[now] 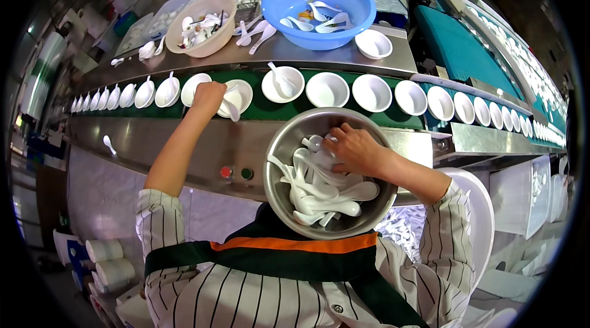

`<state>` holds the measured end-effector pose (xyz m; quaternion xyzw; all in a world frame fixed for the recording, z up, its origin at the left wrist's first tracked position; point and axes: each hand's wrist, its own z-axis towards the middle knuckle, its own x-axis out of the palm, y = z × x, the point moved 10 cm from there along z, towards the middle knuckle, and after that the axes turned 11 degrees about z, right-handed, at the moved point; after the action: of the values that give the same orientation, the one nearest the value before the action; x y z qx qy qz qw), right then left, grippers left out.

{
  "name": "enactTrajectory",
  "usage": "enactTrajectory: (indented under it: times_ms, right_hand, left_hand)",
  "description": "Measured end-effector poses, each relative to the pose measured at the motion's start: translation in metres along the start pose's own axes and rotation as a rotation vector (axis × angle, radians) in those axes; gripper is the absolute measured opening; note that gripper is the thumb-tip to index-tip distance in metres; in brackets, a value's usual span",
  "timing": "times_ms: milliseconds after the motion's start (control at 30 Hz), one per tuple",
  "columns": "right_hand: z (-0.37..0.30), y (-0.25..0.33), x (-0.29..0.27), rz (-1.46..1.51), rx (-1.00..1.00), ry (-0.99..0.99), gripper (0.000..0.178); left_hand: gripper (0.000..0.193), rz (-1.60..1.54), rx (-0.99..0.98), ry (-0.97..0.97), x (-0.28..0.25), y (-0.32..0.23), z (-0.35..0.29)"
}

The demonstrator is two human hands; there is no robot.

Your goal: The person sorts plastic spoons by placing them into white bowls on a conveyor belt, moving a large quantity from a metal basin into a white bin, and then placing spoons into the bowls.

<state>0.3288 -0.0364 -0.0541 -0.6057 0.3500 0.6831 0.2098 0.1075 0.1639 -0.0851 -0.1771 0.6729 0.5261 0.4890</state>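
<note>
My left hand (209,99) is closed at the near rim of a white bowl (193,84) on the green conveyor belt (248,79). Its fingertips are hidden, so I cannot make out what they hold. Right beside it a white spoon (232,110) lies across the rim of another bowl (243,91). My right hand (353,151) reaches into a steel basin (278,205) of white spoons (313,189), its fingers curled round a spoon (324,158). To the right of the left hand, a spoon (283,85) rests in a bowl (294,75).
Bowls with spoons line the belt leftward; bowls without spoons (372,93) line it rightward. Beyond stand a blue basin (276,5) and a beige basin (212,45) with spoons. Red and green buttons (227,172) sit on the near steel edge. A white tub (482,217) stands at lower right.
</note>
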Motion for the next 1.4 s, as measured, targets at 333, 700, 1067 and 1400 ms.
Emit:
enactTrajectory:
  times_ms: [333,700,1067,1400]
  right_hand:
    - [0.0,-0.019,-0.008,0.343,0.089,-0.028,0.026]
    - [0.049,-0.187,-0.047,1.248,0.413,-0.704,0.023]
    - [0.087,-0.209,0.014,1.145,0.509,-0.603,0.029]
    - [0.019,-0.083,-0.069,0.678,0.263,-0.516,0.023]
  left_hand:
    - [0.03,-0.477,-0.384,0.07,0.029,0.05,-0.035]
    - [0.014,-0.175,-0.434,0.122,0.094,0.096,-0.082]
    - [0.037,-1.489,-0.62,-0.128,0.042,0.024,0.017]
    - [0.047,-0.691,-0.521,-0.212,-0.015,0.038,0.017]
